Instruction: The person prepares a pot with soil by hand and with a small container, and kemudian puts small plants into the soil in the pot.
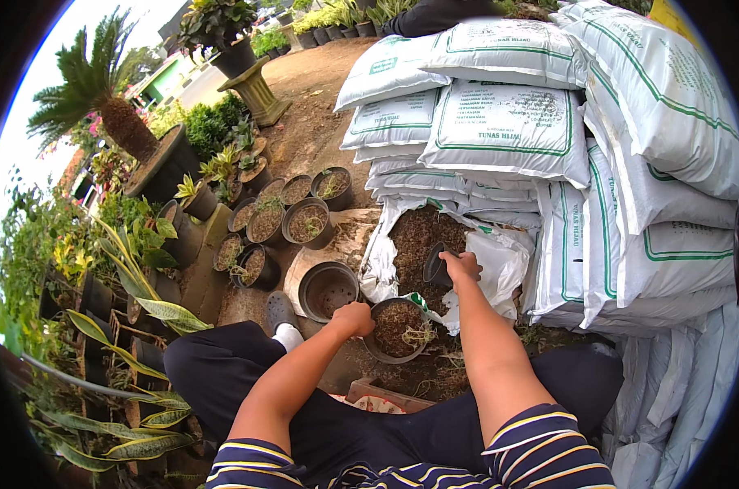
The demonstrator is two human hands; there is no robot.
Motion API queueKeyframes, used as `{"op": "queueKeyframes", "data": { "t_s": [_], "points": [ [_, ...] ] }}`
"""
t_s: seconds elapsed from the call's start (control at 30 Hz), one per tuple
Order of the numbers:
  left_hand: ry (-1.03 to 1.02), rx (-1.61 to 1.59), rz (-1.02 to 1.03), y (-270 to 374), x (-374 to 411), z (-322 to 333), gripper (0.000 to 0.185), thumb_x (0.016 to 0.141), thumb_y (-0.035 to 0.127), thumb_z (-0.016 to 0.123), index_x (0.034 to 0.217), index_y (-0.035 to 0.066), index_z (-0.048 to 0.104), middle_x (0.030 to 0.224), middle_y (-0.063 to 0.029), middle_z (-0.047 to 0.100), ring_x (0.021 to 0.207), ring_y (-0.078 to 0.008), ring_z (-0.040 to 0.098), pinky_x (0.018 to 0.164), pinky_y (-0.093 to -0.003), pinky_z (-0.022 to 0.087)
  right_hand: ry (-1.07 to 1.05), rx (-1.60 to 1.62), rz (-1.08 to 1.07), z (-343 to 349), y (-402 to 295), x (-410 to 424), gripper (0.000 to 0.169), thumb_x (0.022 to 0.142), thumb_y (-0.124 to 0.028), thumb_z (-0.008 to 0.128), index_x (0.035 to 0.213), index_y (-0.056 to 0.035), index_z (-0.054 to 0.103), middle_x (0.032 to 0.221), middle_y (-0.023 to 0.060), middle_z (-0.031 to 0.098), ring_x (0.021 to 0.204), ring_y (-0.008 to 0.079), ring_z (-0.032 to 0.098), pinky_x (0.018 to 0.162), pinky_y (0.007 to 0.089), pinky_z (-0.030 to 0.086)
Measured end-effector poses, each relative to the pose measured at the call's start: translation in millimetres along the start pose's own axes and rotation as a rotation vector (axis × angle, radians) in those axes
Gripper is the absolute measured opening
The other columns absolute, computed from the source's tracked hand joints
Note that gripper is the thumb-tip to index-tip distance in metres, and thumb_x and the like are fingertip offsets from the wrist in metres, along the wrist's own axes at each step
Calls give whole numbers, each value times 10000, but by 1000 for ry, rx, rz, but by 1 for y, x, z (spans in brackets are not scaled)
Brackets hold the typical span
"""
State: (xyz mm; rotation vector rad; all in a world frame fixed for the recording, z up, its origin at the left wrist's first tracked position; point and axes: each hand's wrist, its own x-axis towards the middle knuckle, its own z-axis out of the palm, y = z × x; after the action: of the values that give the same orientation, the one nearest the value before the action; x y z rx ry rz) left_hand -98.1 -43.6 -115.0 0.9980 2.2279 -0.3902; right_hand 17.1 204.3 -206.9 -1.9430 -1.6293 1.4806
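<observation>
My right hand (462,268) grips a small black plastic pot (435,266), tilted against the dark potting mix (424,229) in an opened white sack (380,253). My left hand (353,319) is closed at the left rim of a round black plant pot (389,356). Soil fills much of that pot, and a small pale-green plant (419,334) leans towards its right side. Just beyond my left hand stands another black pot (329,290), with drainage holes showing in its bare bottom. Its near rim is partly behind my hand.
Full white sacks (504,122) with green print are stacked ahead and to the right. Several soil-filled pots (308,223) stand front left. Potted snake plants (170,315) and a cycad (125,125) line the left. A shoe (280,310) is beside the bare-bottomed pot.
</observation>
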Motion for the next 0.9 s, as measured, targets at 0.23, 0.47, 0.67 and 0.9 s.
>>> {"op": "queueKeyframes", "data": {
  "t_s": [0.23, 0.47, 0.67, 0.9],
  "points": [
    [306, -126, 121, 8, 28, -16, 336, 916, 274, 619, 1146, 36, 683, 1162, -225, 701, 1082, -415, 679, 934, -506, 548, 178, 4, -40, 28, -23, -6, 745, 755, -431, 830, 1329, -92, 497, 1362, 243, 435, 1263, 451, 441, 1055, 527, 453],
    [428, -254, 242, 13, 54, 2, 364, 900, 193, 650, 1243, 76, 629, 1231, -204, 639, 1123, -415, 638, 967, -504, 516, 398, -18, -176, 47, -35, -16, 791, 751, -373, 841, 1384, -108, 449, 1377, 246, 405, 1253, 444, 430, 1061, 514, 449],
    [412, -320, 275, 31, 72, 19, 470, 916, 159, 585, 1374, 64, 548, 1316, -221, 578, 1195, -404, 602, 1013, -496, 508, 185, -243, -165, 48, -22, -22, 913, 731, -336, 852, 1494, -247, 357, 1435, 226, 371, 1305, 464, 405, 1033, 513, 497],
    [267, -422, 181, 38, 71, 26, 480, 971, 193, 555, 1426, 50, 509, 1409, -215, 544, 1258, -393, 570, 1042, -496, 485, -43, -373, -238, 55, -2, -31, 988, 703, -377, 856, 1516, -286, 303, 1526, 255, 313, 1396, 499, 330, 1126, 546, 393]
  ]
}}
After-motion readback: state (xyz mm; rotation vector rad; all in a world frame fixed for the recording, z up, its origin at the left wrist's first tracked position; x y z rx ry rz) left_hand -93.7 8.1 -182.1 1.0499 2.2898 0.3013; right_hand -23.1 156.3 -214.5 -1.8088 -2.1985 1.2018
